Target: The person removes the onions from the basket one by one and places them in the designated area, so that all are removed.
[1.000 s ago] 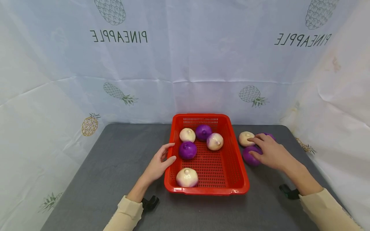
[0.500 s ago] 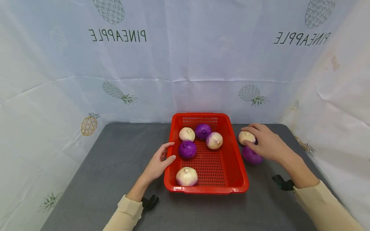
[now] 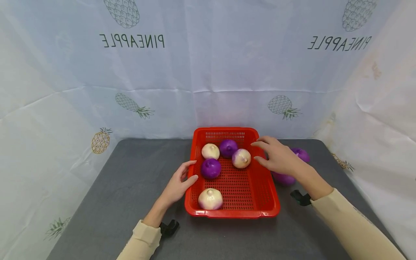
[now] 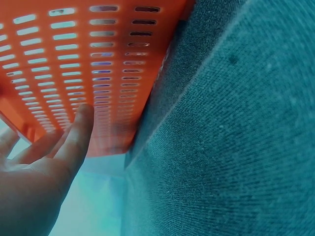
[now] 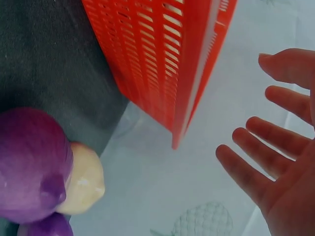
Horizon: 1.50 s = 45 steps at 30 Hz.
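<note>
My left hand (image 3: 175, 186) stays at the left side of a red plastic basket (image 3: 232, 214), fingertips at its rim. In the left wrist view its fingers (image 4: 78, 135) extend along the slotted wall. My right hand (image 3: 280, 158) hovers over the basket's right rim, fingers spread and holding nothing. Below it on the table are two purple onions, one farther back (image 3: 300, 154) and one nearer (image 3: 284, 178), partly covered by the hand. A cream onion (image 5: 87, 179) shows beside them in the right wrist view; in the head view the hand hides it.
Inside the basket lie several onions: purple ones at the back (image 3: 228, 148) and left (image 3: 211, 168), and cream ones at the back left (image 3: 210, 151), right (image 3: 241, 159) and front (image 3: 210, 199). A pineapple-print cloth (image 3: 227, 72) hangs behind the grey table (image 3: 146, 162).
My right hand has gone from above the onions on the right, leftward to the basket's right rim, with nothing in it. The left hand and the basket have stayed put.
</note>
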### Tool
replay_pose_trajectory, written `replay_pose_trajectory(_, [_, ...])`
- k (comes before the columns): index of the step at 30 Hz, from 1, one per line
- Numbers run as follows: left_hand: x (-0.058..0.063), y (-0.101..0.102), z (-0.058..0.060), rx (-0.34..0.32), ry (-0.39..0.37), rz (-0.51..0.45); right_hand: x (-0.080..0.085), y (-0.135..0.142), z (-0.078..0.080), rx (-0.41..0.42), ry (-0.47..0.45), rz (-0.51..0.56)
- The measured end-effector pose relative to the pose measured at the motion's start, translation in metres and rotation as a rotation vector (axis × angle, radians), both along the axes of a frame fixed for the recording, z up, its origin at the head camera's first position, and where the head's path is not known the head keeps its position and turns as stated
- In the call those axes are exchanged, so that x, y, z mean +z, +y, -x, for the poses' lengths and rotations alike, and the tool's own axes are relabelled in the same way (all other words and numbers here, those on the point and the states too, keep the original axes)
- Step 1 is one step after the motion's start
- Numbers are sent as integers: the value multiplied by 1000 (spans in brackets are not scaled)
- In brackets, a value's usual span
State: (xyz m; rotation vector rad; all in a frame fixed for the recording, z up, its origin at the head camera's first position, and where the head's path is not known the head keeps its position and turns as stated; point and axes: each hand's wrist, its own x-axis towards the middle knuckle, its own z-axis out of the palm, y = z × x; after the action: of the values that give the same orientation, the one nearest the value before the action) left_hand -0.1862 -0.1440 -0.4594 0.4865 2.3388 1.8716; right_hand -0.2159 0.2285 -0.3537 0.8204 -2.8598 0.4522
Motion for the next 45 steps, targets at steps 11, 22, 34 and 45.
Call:
replay_pose_trajectory(11, [0, 0, -1, 2, 8, -1, -18, -23, 17, 111, 41, -18])
replay_pose_trajectory(22, [0, -1, -3, -1, -10, -10, -34, -35, 34, 191, 3, -123])
replay_pose_trajectory(34, [-1, -1, -2, -2, 4, -10, -45, -46, 42, 178, -95, -254])
replay_pose_trajectory(45, [-2, -1, -2, 4, 3, -2, -52, -56, 39, 187, -167, -331])
